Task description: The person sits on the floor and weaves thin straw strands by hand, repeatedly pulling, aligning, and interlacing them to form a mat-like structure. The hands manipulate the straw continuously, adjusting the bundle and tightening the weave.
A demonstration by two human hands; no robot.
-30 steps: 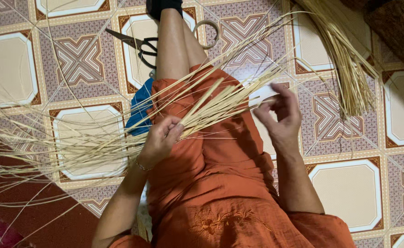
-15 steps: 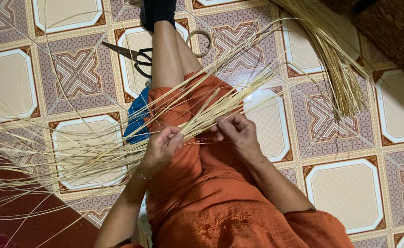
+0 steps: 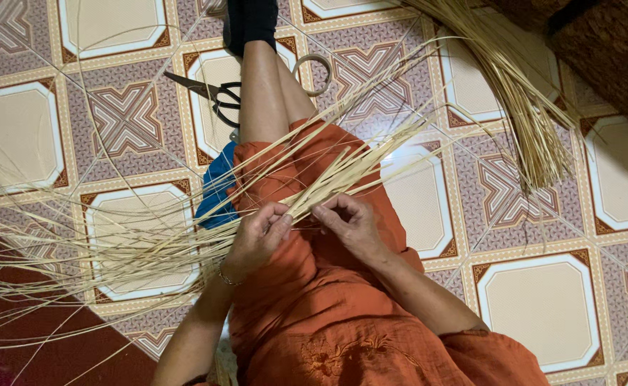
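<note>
- Straw strips (image 3: 328,168), pale and flat, lie fanned across the person's lap, over the orange dress (image 3: 314,314), their ends spreading left over the tiled floor (image 3: 542,300) and up to the right.
- Left hand (image 3: 257,239) pinches a bunch of these strips between thumb and curled fingers, its grip closed on them.
- Right hand (image 3: 350,225), just beside the left one, nips the same strips with its fingertips, grip likewise closed.
- Black-handled scissors (image 3: 210,96) lie on the floor left of the bare leg (image 3: 264,93); the leg hides part of their handles.
- Pale ring (image 3: 314,71), perhaps a roll of tape, sits right of the leg, partly behind it.
- Blue cloth (image 3: 217,189) peeks out beside the dress, half covered by strips.
- Loose bundle of straw (image 3: 521,107) fans down from the top edge at right, its upper end cut off.
- Brown woven thing (image 3: 607,50) fills the top right corner, too cropped to name.
- Black sock (image 3: 253,21) is cut off at the top edge.
</note>
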